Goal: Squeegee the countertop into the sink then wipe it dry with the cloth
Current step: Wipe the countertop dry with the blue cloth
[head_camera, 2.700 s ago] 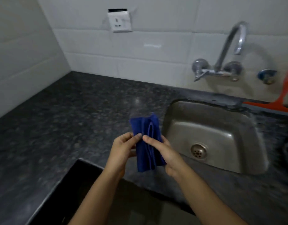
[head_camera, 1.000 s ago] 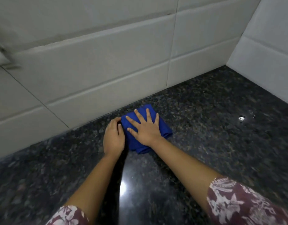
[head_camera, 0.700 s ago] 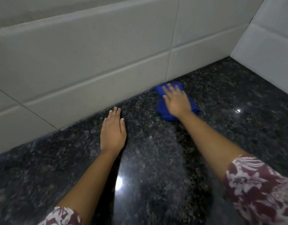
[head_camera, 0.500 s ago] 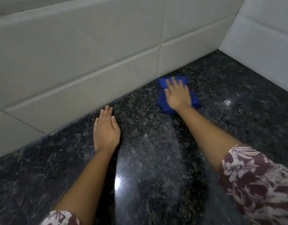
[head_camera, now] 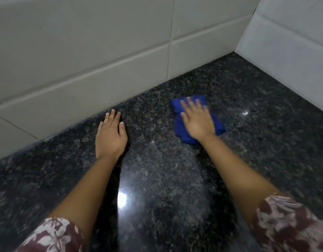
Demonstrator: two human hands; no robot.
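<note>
Head view — right hand (head_camera: 197, 122) flat on cloth (head_camera: 176, 106).

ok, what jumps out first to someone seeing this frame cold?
The folded bright blue cloth stands out, right of centre on the dark speckled granite countertop, pressed flat under the right hand with its fingers spread. The left hand lies flat on the stone near the white tiled wall. A bright light glare sits between the forearms.
</note>
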